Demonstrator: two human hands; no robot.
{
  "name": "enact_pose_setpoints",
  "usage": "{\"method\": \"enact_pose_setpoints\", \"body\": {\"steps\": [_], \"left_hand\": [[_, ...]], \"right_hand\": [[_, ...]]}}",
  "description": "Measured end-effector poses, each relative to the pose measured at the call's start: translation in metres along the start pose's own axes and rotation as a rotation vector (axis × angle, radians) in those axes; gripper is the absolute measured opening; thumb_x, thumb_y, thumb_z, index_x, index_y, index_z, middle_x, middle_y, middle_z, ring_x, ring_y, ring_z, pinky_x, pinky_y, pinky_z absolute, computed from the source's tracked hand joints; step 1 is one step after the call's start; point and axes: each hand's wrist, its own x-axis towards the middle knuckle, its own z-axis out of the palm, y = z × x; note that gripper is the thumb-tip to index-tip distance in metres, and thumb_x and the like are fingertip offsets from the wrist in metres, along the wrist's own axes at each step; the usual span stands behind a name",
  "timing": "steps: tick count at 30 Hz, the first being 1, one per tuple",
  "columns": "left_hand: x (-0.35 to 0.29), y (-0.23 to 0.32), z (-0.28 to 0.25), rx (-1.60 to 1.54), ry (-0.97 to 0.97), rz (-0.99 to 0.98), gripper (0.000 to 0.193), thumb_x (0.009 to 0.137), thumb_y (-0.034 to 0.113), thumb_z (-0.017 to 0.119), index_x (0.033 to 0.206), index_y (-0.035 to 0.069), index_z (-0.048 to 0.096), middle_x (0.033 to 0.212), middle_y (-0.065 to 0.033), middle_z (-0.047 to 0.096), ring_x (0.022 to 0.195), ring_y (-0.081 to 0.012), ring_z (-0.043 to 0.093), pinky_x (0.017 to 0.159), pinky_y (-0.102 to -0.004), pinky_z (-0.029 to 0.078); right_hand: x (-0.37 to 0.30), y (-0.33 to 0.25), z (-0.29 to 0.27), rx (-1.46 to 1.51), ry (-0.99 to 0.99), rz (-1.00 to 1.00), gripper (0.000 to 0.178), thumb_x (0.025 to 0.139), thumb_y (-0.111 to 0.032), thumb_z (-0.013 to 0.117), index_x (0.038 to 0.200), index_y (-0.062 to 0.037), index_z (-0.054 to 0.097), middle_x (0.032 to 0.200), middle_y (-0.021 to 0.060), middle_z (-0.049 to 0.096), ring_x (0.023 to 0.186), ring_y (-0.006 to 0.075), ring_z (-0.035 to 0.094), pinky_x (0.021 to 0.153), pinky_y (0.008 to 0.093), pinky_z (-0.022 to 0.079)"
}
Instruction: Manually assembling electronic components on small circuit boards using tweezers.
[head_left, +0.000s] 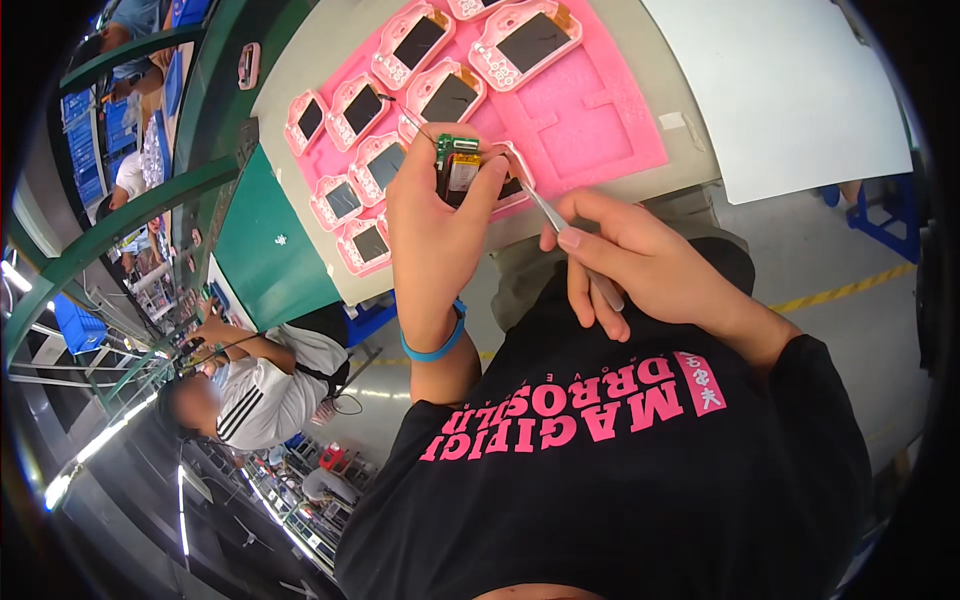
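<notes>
My left hand (pixel 436 225) pinches a small green circuit board (pixel 457 143) between thumb and fingers, raised above the near edge of the pink foam tray. A flat battery (pixel 462 174) with a yellow top strip lies against the board, and a thin dark wire leads off to the upper left. In my right hand (pixel 650 255) is a pair of metal tweezers (pixel 545 211), its tips close to my left thumb. Whether the tips grip anything is too small to tell. Partly hidden behind my left hand is a pink handheld console shell (pixel 522 163) with a dark screen.
Several pink console shells (pixel 413 42) with screens lie on and beside the pink foam tray (pixel 590 120). A white sheet (pixel 790 90) covers the table's right part; a green mat (pixel 265 240) lies left. Co-workers sit along the left, one in a white shirt (pixel 262 400).
</notes>
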Motion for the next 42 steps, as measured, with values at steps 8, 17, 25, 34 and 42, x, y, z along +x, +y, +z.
{"method": "enact_pose_setpoints", "body": {"steps": [8, 17, 25, 34, 42], "left_hand": [[-0.003, -0.006, -0.003, -0.071, -0.017, -0.015, 0.023, 0.093, 0.002, 0.074, 0.114, 0.004, 0.064, 0.097, -0.0055, 0.076, 0.077, -0.0124, 0.066, 0.068, -0.0250, 0.053], [-0.011, 0.005, -0.006, -0.053, 0.042, -0.026, 0.020, 0.097, 0.003, 0.071, 0.116, 0.002, 0.066, 0.097, -0.0065, 0.074, 0.078, -0.0120, 0.064, 0.068, -0.0247, 0.052], [-0.034, -0.021, -0.045, -0.466, -0.261, -0.174, 0.016, 0.102, 0.005, 0.066, 0.115, -0.003, 0.067, 0.090, -0.0090, 0.074, 0.071, -0.0116, 0.062, 0.064, -0.0230, 0.051], [-0.035, -0.024, -0.038, -0.472, -0.282, -0.243, 0.018, 0.102, 0.005, 0.066, 0.117, -0.004, 0.068, 0.084, -0.0078, 0.073, 0.064, -0.0089, 0.057, 0.057, -0.0194, 0.046], [-0.035, -0.026, -0.035, -0.448, -0.279, -0.228, 0.023, 0.100, 0.004, 0.067, 0.121, -0.004, 0.068, 0.084, -0.0062, 0.074, 0.062, -0.0069, 0.053, 0.055, -0.0187, 0.044]], "right_hand": [[0.012, -0.005, 0.018, -0.060, 0.053, 0.037, 0.019, 0.117, -0.017, 0.041, 0.117, -0.0020, 0.052, 0.063, 0.0094, 0.064, 0.038, 0.0145, 0.048, 0.041, 0.0244, 0.038], [0.012, 0.002, 0.020, -0.124, 0.081, 0.008, 0.014, 0.116, -0.015, 0.044, 0.112, -0.0029, 0.051, 0.062, 0.0058, 0.062, 0.040, 0.0120, 0.044, 0.043, 0.0237, 0.034], [0.013, 0.020, 0.018, -0.461, 0.154, -0.286, 0.007, 0.111, -0.009, 0.053, 0.105, -0.0054, 0.053, 0.064, 0.0003, 0.056, 0.051, 0.0098, 0.043, 0.053, 0.0249, 0.032], [0.014, 0.028, 0.019, -0.783, 0.287, -0.446, 0.009, 0.106, -0.005, 0.060, 0.099, -0.0064, 0.054, 0.065, -0.0007, 0.053, 0.055, 0.0123, 0.041, 0.056, 0.0298, 0.033], [0.013, 0.029, 0.019, -0.864, 0.339, -0.470, 0.009, 0.105, -0.004, 0.060, 0.099, -0.0062, 0.054, 0.065, 0.0008, 0.053, 0.055, 0.0141, 0.042, 0.056, 0.0311, 0.035]]}}
